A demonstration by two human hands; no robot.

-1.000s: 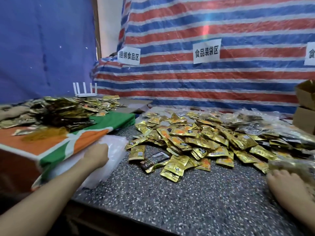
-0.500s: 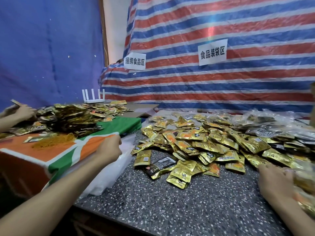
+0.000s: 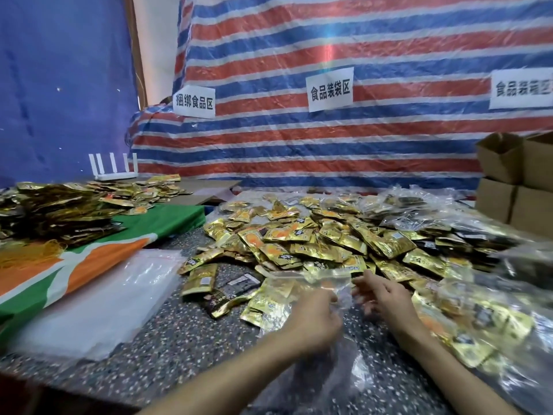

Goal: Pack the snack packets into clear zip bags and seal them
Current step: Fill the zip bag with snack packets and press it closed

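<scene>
A big heap of gold snack packets (image 3: 314, 244) covers the middle of the speckled table (image 3: 185, 348). My left hand (image 3: 314, 319) and my right hand (image 3: 386, 298) hold a clear zip bag (image 3: 311, 278) between them at the near edge of the heap. The left hand's fingers are curled on the bag's left part. The right hand pinches the bag's mouth from the right; it is blurred. The bag looks empty, and its lower part hangs over the table towards me.
A stack of empty clear zip bags (image 3: 119, 295) lies at the left. Filled clear bags (image 3: 490, 330) pile up at the right. More gold packets (image 3: 59, 211) sit on a green and orange cloth (image 3: 98, 265). Cardboard boxes (image 3: 514, 181) stand far right.
My left hand left the stack of bags and came to the centre. My right hand moved in from the right pile. Both now hold a clear bag.
</scene>
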